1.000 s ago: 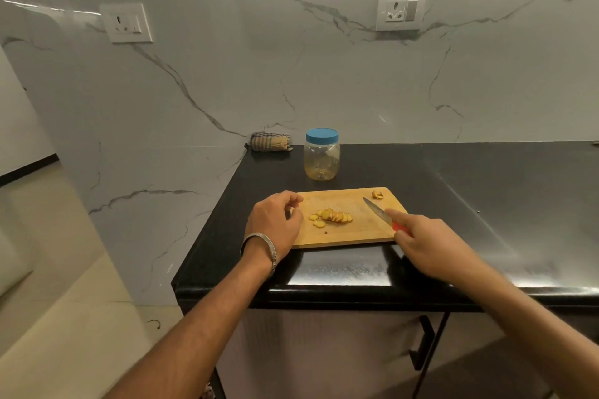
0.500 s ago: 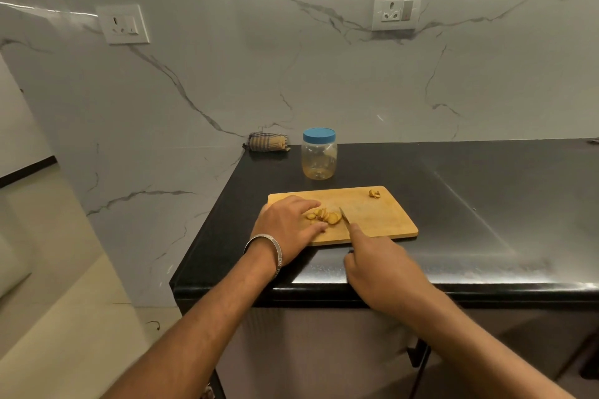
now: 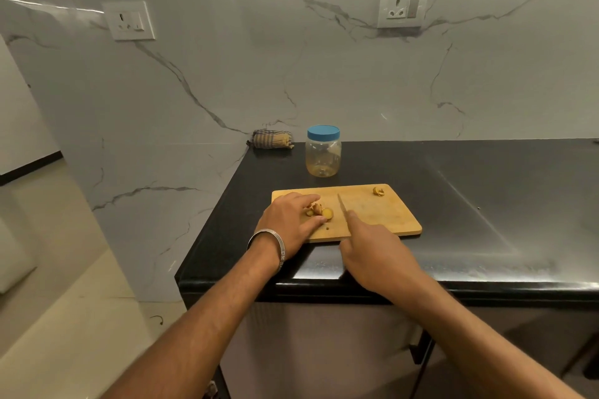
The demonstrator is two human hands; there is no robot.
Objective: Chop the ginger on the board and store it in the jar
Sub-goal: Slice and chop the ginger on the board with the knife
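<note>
Jar (image 3: 323,152) behind board (image 3: 382,214) (ginger slices (image 3: 321,211) on its left), cloth (image 3: 271,139) farther left.

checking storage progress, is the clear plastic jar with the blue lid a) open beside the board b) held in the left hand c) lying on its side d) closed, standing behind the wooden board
d: the clear plastic jar stands upright on the black counter behind the wooden chopping board, with its blue lid on and neither hand touching it.
</note>
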